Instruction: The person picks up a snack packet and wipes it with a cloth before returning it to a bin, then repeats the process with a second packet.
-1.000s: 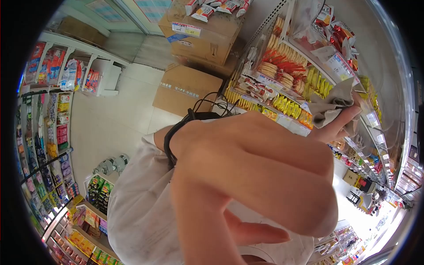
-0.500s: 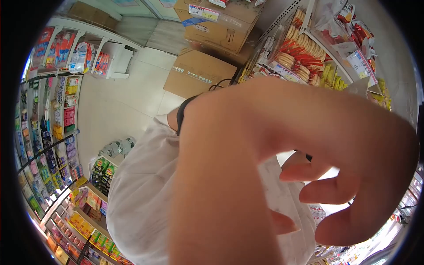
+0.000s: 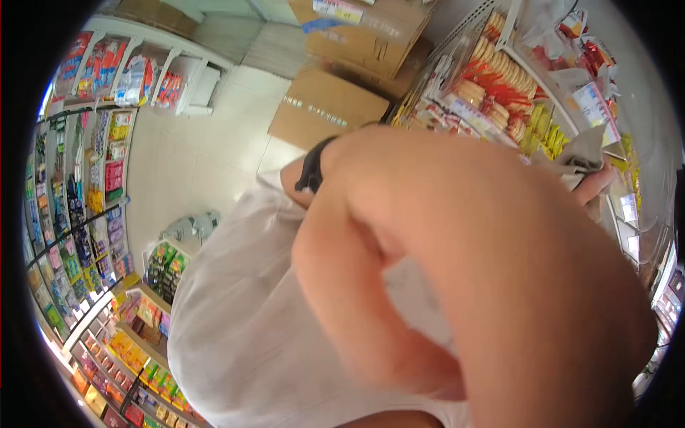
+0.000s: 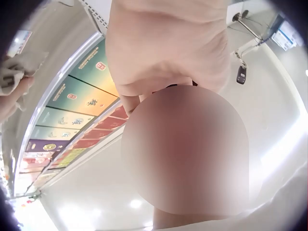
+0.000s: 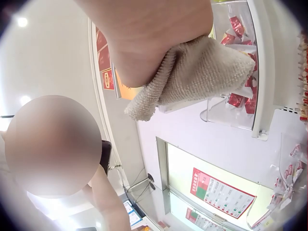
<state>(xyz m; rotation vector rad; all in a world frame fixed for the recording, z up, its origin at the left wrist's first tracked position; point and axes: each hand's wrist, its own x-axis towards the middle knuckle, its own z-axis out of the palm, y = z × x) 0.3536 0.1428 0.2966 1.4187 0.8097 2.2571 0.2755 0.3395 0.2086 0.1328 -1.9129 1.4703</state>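
A cloth (image 5: pixel 207 72), gripped in the right hand (image 3: pixel 594 187), reappears near the front edge of a shelf (image 3: pixel 541 85), nearly hidden half a second earlier. The left hand (image 4: pixel 166 45) crowds the view, its grip unclear; the cloth work appears the right's alone.

The head view is bright, with black fisheye corners, bowed shelves (image 3: pixel 78 207) at left and slight smearing; the near arm (image 3: pixel 492 235) is out of focus, darkening toward the lower right. A ceiling light (image 4: pixel 136 204) glows amid white glare low in the left wrist view. The right wrist view renders the cloth (image 5: pixel 207 72) crisply. Blurred discs (image 5: pixel 53 144) mask both wrist views.
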